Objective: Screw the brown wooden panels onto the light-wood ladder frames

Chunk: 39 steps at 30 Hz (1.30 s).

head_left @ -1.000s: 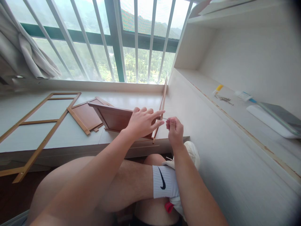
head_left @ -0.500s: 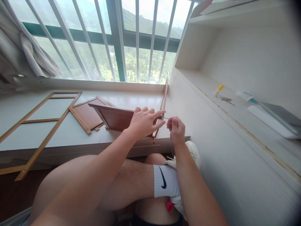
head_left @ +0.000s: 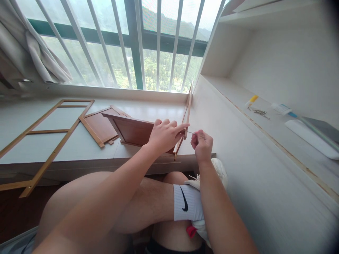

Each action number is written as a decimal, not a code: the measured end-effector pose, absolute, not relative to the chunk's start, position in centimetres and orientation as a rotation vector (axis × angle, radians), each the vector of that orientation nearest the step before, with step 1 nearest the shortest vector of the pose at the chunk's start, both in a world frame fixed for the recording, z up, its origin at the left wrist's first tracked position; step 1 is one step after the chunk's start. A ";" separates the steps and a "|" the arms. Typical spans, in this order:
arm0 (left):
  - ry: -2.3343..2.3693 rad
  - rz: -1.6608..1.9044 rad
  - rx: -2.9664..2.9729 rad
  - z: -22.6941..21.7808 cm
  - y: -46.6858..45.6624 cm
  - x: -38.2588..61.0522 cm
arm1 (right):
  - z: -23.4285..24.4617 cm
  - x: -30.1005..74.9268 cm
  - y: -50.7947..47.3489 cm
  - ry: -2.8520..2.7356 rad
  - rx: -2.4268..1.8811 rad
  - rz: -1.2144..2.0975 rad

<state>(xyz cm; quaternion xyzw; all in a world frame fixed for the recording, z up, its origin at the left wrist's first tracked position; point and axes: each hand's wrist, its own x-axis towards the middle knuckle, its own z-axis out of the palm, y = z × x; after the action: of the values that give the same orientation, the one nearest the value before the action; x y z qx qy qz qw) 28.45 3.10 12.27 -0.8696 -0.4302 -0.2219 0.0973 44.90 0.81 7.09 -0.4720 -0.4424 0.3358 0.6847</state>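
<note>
My left hand [head_left: 164, 137] is wrapped over the right end of a brown wooden panel [head_left: 132, 131], which stands tilted on the white ledge. Its index finger reaches out to a narrow wooden frame [head_left: 189, 109] standing against the panel's end. In a closed pinch, my right hand [head_left: 202, 145] holds a thin metal rod [head_left: 191, 133], perhaps a hex key. The rod's far end meets the wood beside my left fingers; its tip is hidden. Behind the standing panel lies a second wooden panel [head_left: 99, 123].
A ladder-like wooden frame [head_left: 50, 162] lies at the left, jutting over the front of the white ledge [head_left: 87, 151]. On the right shelf are small metal screws [head_left: 260, 112], a yellow-capped item [head_left: 253, 99] and a tablet-like object [head_left: 320, 128]. A barred window rises behind.
The view has shifted slightly, so things appear a little farther right. Both hands keep their places at the panel's end, and the rod remains in my right hand.
</note>
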 end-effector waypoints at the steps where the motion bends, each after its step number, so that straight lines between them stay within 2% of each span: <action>1: -1.273 -0.660 -2.576 12.2 3.1 28.4 | 7.1 44.8 0.7 -0.997 -1.046 0.757; 5: -1.272 -0.662 -2.586 12.2 3.1 28.4 | 6.9 44.7 0.7 -1.043 -1.037 0.715; 12: -1.269 -0.675 -2.592 12.2 3.0 28.4 | 6.0 45.4 1.4 -1.021 -1.122 0.448; 21: -1.263 -0.705 -2.568 12.0 3.1 28.5 | 6.4 44.7 0.8 -1.157 -1.195 0.334; 39: -1.269 -0.711 -2.554 11.8 3.1 28.5 | 5.8 45.1 1.0 -1.178 -1.220 0.328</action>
<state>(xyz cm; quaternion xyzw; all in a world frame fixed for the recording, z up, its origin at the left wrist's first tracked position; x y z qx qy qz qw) 28.47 3.09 11.84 -0.8645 -0.4296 -0.2406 0.1011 45.12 1.03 5.81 -0.5370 -0.5183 0.1444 0.6497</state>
